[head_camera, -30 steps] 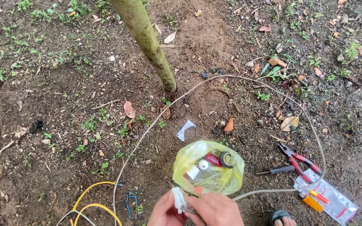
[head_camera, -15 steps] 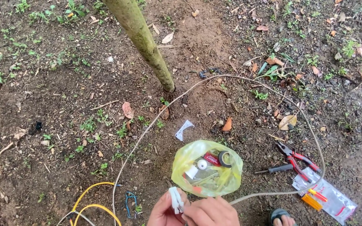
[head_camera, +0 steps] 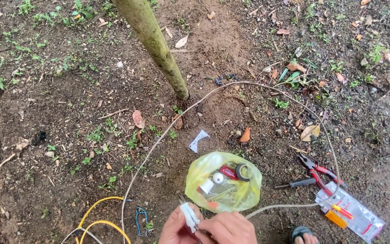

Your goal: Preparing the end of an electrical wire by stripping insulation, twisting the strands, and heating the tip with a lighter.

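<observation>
Both our hands, left hand (head_camera: 177, 226) and right hand (head_camera: 229, 228), pinch a small white connector (head_camera: 189, 216) just below the yellow bag (head_camera: 222, 180), grey cable (head_camera: 290, 205) apparently not yet joined, pliers (head_camera: 317, 174) idle right of it.

Both hands cut by bottom edge, left hand (head_camera: 178, 226), right hand (head_camera: 228, 228), yellow cable (head_camera: 96, 222) leaves the frame below, bag (head_camera: 222, 181) contents unclear
</observation>
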